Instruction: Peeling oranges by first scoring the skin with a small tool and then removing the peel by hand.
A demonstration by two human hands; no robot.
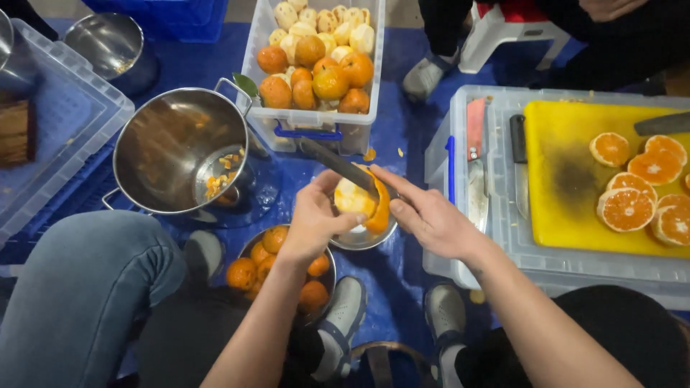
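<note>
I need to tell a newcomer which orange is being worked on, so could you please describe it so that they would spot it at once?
Start at the clear crate of oranges at the top middle and come down over the blue floor mat to the two hands. The orange sits in the left hand, under the right hand's knife. Unlike the others, it is half peeled, with a peel strip hanging.

The big pot (176, 151) was polished steel, glossy, throwing back light off its smooth wall. The knife blade (338, 164) looked dark, matt metal. The half-peeled orange (357, 199) showed pale, rough pith, its peel (381, 208) waxy and dimpled. The crate (316, 122) of fruit was translucent plastic, smooth-sided. The cutting board (568, 179) was yellow plastic, matt, with a dark scuffed stain; the cut halves (632, 190) on it glistened wet. The floor (399, 266) carried a blue sheet with a dull sheen. The jeans (86, 287) were soft denim cloth.
</note>
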